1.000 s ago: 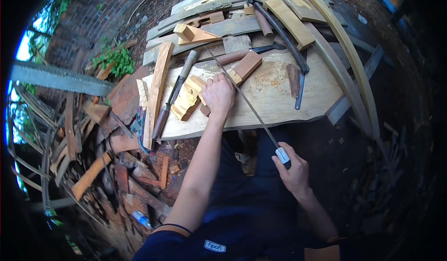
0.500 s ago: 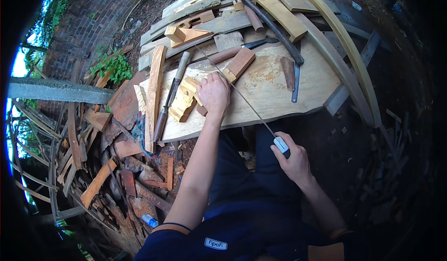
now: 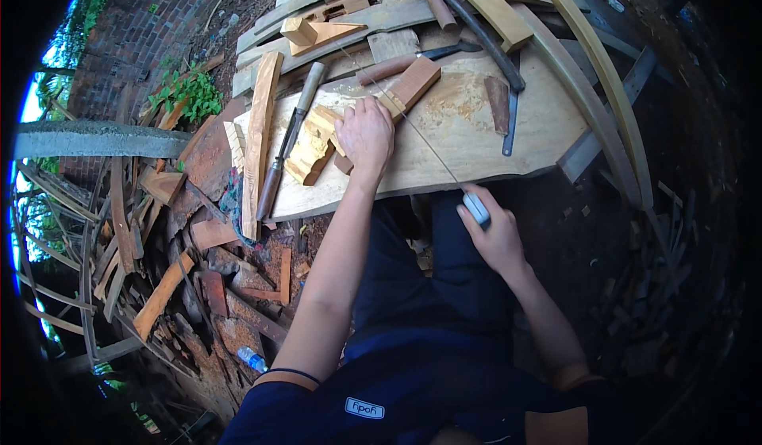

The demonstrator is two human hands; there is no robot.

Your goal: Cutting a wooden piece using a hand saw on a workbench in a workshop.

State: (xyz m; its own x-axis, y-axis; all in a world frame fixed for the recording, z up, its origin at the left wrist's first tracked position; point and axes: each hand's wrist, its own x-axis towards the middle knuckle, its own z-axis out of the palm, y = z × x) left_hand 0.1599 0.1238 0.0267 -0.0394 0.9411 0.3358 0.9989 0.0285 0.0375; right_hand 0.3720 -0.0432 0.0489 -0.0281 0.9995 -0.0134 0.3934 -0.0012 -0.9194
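Right hand (image 3: 495,235) is gripping a handsaw (image 3: 477,208); left hand (image 3: 366,138) is resting on a reddish-brown wooden block (image 3: 417,80).
The right fingers are wrapping the pale handle (image 3: 475,206), the thin blade (image 3: 429,147) running across the block just beside the left fingers. The block is jutting out from under the left hand; whether that hand is clamping it, I cannot tell.

Open-air woodworking spot, tools (image 3: 292,135) on a workbench (image 3: 468,147), scattered wood scraps (image 3: 163,292)
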